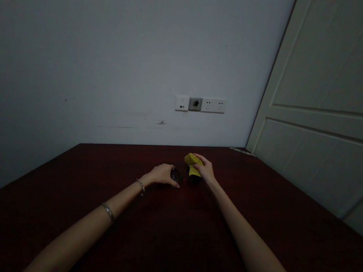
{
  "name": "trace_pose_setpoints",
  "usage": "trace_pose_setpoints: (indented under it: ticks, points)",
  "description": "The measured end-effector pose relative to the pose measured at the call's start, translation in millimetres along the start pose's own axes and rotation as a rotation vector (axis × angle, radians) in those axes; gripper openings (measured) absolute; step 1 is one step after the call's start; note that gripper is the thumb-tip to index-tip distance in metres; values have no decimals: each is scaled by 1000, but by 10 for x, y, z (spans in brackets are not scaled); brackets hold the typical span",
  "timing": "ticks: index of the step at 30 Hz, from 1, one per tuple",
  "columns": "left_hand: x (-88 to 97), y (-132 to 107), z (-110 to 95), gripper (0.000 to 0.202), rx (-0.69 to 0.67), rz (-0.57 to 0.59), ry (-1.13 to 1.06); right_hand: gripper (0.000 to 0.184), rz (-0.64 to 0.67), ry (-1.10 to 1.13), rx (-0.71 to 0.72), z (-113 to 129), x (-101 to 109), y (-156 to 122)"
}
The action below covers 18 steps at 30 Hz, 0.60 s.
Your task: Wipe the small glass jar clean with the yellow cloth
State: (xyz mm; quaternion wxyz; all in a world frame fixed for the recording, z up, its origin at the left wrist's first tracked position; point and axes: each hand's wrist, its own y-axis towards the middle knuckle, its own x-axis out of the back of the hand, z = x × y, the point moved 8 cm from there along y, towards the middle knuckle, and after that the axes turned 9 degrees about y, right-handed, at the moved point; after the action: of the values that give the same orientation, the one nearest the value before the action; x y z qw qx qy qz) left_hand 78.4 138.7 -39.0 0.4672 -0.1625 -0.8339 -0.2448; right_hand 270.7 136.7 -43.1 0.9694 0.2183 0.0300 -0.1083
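My left hand (pixel 162 175) rests low over the dark red tabletop, its thumb and fingers curved round a small, dark, shiny round object (pixel 176 175). The kind of that object is too dark to make out. Just to the right of it, a yellow cloth (pixel 194 165) is pinched in my right hand (pixel 206 170). The cloth is bunched and hangs down towards the table, with a dark part or shadow at its lower edge. A small gap separates the cloth from the round object. Two bracelets sit on my left wrist and forearm.
The dark red table (pixel 140 238) reaches back to a pale wall (pixel 128 56). Wall sockets (pixel 213 105) and a switch plate (pixel 182 103) sit above its back edge. A panelled door (pixel 330 85) stands along the right side. Dark items lie below the front edge.
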Motion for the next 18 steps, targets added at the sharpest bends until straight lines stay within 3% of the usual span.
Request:
trace_pose_setpoints:
  ticks: [4, 10, 14, 18]
  points:
    - [8, -80, -31, 64, 3, -26, -16, 46, 4, -9, 7, 47, 15, 6]
    - [75, -228, -72, 76, 51, -199, -99, 49, 21, -12, 47, 142, -11, -5]
    - [66, -344, -33, 76, 88, -273, -203, 57, 67, -70, 201, 293, -110, -76]
    - [44, -439, -13, 73, 78, -323, -306, 59, 205, -247, 415, 555, -325, -275]
